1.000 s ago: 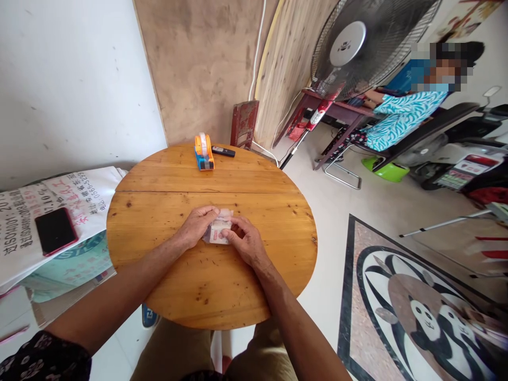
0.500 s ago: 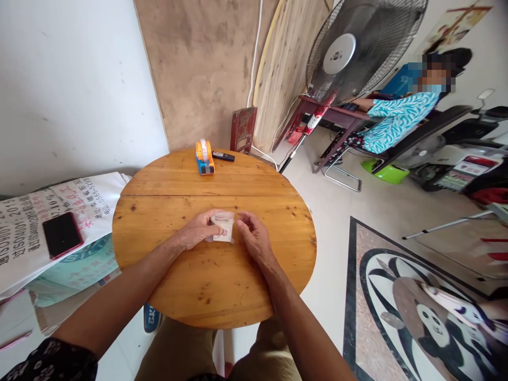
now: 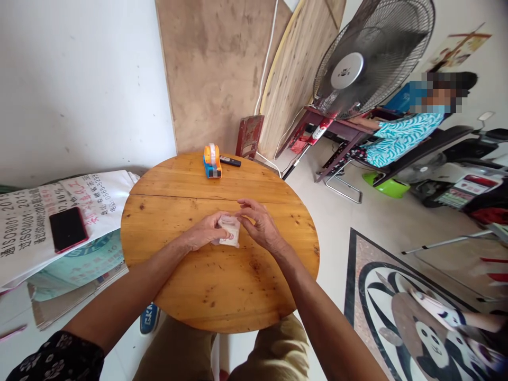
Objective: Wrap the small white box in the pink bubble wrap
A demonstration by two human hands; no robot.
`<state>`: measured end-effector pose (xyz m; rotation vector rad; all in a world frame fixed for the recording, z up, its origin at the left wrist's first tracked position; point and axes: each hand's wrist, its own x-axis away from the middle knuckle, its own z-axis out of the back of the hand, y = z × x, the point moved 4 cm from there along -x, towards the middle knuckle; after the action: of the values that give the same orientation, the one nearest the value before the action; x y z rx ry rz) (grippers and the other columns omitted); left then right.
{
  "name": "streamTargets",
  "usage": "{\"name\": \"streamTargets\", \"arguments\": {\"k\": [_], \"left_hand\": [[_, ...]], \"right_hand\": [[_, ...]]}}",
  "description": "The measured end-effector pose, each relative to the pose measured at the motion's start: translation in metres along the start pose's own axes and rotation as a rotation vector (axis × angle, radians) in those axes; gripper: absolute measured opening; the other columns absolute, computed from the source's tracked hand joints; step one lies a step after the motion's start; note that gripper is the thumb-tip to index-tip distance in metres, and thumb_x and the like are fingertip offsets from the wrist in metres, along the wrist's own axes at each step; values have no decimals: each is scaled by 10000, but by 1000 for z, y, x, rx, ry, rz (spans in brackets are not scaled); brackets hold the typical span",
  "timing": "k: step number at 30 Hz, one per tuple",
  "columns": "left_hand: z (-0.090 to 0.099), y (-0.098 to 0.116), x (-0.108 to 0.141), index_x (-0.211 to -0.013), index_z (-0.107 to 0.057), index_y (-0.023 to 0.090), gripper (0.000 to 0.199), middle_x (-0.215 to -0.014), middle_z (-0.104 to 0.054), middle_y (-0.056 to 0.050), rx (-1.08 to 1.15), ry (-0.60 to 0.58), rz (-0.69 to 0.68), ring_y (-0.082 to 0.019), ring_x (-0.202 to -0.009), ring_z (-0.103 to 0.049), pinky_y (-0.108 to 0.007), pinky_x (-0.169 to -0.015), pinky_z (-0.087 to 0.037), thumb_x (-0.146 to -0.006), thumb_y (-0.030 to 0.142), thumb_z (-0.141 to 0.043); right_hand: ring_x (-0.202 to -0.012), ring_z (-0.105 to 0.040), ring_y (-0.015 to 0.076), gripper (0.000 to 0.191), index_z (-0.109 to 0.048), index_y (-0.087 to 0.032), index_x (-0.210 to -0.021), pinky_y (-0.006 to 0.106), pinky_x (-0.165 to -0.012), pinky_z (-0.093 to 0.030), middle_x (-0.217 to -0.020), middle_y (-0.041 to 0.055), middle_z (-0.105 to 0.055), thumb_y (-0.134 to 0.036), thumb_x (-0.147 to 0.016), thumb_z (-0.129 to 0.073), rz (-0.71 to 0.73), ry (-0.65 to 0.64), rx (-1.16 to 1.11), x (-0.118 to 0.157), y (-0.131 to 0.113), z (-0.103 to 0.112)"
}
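A small white packet [image 3: 229, 231] with red print and a clear, film-like edge is held just above or on the round wooden table [image 3: 222, 280]; I cannot tell whether it touches the wood. My left hand [image 3: 206, 232] grips it from the left, thumb across its front and the fingers behind it, partly hidden. At the packet's upper right corner, my right hand [image 3: 260, 225] has thumb and index fingertip brought together on the edge, with the other fingers raised and loosely bent.
An orange and blue tape dispenser [image 3: 212, 161] and a black remote-like object [image 3: 230, 161] lie at the table's far side. A phone [image 3: 68, 229] rests on white printed sacking [image 3: 107, 185] at left. A standing fan [image 3: 347, 70] and a seated person [image 3: 413, 135] are at right.
My right hand has come up and left to the packet's upper corner, its fingers lifting. The left hand still holds the packet. The whole view has shifted slightly.
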<state>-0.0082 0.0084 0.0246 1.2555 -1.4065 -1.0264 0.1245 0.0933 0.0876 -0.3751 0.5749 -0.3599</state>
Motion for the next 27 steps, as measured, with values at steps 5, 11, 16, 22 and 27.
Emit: {"name": "streamTargets", "arguments": {"k": [5,11,16,22,27], "left_hand": [[3,-2,0,-1288,-511,168,642,-908,-639,-20,-100,-35,-22,-135,-716,-581,-212,-569,-423,-691,292,-716],[9,5,-1,-1200,-592,152,533,-930,-661,-37,-253,14,-117,-156,-768,-597,-251,-664,-461,-723,346,-725],[13,5,-4,-1096,-628,135,465,-913,-676,-54,-208,34,-104,-169,-754,-614,-260,-636,-462,-704,366,-727],[18,3,-7,-1062,-655,122,434,-909,-685,-59,-298,102,-154,-179,-774,-623,-274,-668,-475,-723,392,-689],[25,2,-6,-1151,-644,123,496,-969,-696,-67,-353,129,-189,-204,-842,-637,-307,-734,-503,-702,329,-692]], "right_hand": [[-1003,-645,221,162,-703,-217,-879,379,-914,-486,-1053,85,-686,-292,-897,-560,-68,71,-142,-2,4,-2],[-812,-685,188,187,-738,-235,-857,293,-760,-512,-853,30,-746,-296,-905,-567,-120,53,-189,0,0,-8],[-829,-693,197,169,-767,-253,-875,315,-801,-482,-879,34,-768,-248,-901,-601,-74,33,-30,6,-10,-15],[-919,-673,208,162,-763,-250,-931,352,-848,-412,-944,54,-765,-251,-920,-601,32,105,188,17,-17,-23],[-944,-665,203,184,-755,-253,-947,370,-863,-391,-995,59,-758,-260,-942,-571,63,157,205,20,-10,-32]]}}
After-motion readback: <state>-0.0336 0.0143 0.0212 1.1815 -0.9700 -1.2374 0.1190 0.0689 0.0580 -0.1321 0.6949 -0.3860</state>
